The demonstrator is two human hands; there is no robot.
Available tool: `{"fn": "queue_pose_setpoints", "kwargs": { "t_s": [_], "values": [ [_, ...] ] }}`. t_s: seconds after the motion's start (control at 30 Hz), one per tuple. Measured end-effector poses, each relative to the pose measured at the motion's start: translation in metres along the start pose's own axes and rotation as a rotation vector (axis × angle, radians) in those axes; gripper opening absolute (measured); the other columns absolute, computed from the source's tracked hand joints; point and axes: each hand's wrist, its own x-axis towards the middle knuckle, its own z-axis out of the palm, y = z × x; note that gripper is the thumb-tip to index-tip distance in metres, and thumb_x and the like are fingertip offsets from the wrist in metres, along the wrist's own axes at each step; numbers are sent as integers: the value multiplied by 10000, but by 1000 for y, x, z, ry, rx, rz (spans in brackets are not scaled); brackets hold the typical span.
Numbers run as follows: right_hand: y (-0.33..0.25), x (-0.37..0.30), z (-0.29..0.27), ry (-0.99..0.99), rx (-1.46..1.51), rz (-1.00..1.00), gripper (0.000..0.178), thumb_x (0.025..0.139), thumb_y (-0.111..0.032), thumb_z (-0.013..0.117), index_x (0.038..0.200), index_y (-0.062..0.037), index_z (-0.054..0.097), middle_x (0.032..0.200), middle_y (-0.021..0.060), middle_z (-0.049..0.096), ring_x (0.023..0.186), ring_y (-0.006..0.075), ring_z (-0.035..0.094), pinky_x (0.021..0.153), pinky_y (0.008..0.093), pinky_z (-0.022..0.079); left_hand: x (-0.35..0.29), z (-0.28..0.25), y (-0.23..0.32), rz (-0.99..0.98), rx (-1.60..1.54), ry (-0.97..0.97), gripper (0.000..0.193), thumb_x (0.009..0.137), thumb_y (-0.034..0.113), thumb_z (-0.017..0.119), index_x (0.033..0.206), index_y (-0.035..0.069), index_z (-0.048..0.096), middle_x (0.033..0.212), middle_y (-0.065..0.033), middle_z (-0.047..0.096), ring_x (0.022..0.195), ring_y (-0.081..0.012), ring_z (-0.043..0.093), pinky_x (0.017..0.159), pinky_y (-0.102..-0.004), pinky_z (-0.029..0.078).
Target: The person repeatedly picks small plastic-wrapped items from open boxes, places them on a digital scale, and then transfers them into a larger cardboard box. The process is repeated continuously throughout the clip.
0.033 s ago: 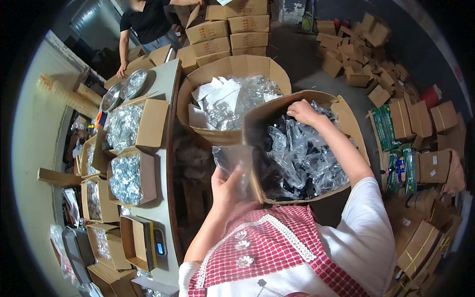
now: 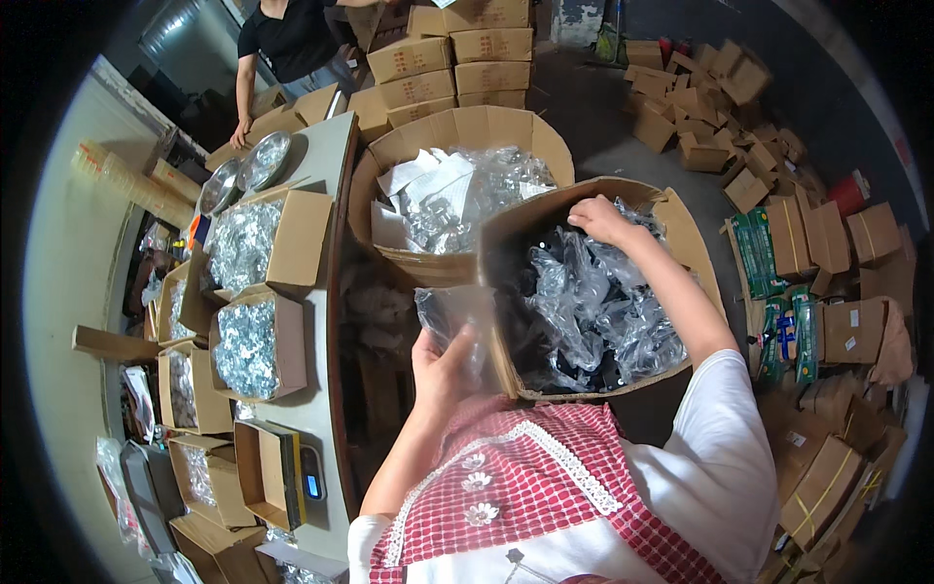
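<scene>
My left hand [image 2: 440,368] is closed on a clear plastic bag [image 2: 449,311], thumb over its near side, beside the wall of a large carton. My right hand [image 2: 598,220] reaches into that open carton [image 2: 702,255] near its far edge. Its fingers are curled together; what they hold, if anything, does not show. Under the right hand lie several clear bags [image 2: 584,321] with black parts in and around them. Just beyond stands a rounded carton [image 2: 540,146] with clear packets and white paper sheets [image 2: 428,185].
On the left, a long table [image 2: 326,234] bears boxes of shiny packets [image 2: 248,350], metal bowls [image 2: 265,161] and a scale with a lit display [image 2: 311,485]. A person [image 2: 287,44] stands at its far end. Stacked cartons [image 2: 491,47] rise behind; loose boxes [image 2: 696,112] lie at right.
</scene>
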Motion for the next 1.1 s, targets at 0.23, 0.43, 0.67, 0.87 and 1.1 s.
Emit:
{"fn": "queue_pose_setpoints", "kwargs": {
  "t_s": [0.23, 0.43, 0.67, 0.87, 1.1],
  "values": [
    [-19, -14, -28, 84, 470, 117, 284, 954, -261, 625, 895, 15, 657, 682, 86, 610, 651, 135, 541, 623, 346, 453, -3, -9, -5, 16, 60, -2, 313, 866, 21, 710, 1174, 28, 660, 1065, -46, 692, 956, -138, 646, 856, -292, 498],
    [-125, -37, -50, 102, 522, 170, 264, 921, -233, 606, 824, 4, 669, 680, 136, 657, 622, 257, 649, 599, 388, 494, 12, 21, 5, 332, 29, -145, 615, 871, -10, 654, 1456, 17, 468, 1314, -96, 616, 1172, -186, 592, 1019, -327, 447],
    [-221, -51, -63, -157, 692, 94, 297, 949, -252, 621, 799, 2, 657, 647, 136, 622, 609, 144, 599, 578, 352, 478, 9, 28, 0, 275, -173, -103, 366, 922, 17, 618, 1280, -6, 549, 1163, -74, 652, 1030, -153, 637, 879, -296, 519],
    [-247, -58, -59, -458, 1184, 312, 286, 980, -243, 606, 810, -26, 681, 633, -26, 565, 551, 78, 518, 479, 274, 408, -8, 13, -4, 265, -145, -123, 309, 888, -22, 646, 1194, -13, 605, 1100, -76, 681, 980, -150, 657, 848, -293, 526],
    [-229, -45, -63, -364, 900, 254, 306, 1024, -283, 551, 864, -49, 669, 642, 0, 611, 564, 76, 591, 512, 241, 501, -29, 13, 11, -176, -191, -69, 254, 931, 80, 652, 1163, -21, 633, 1005, -91, 698, 842, -167, 674, 737, -306, 550]
  ]
}}
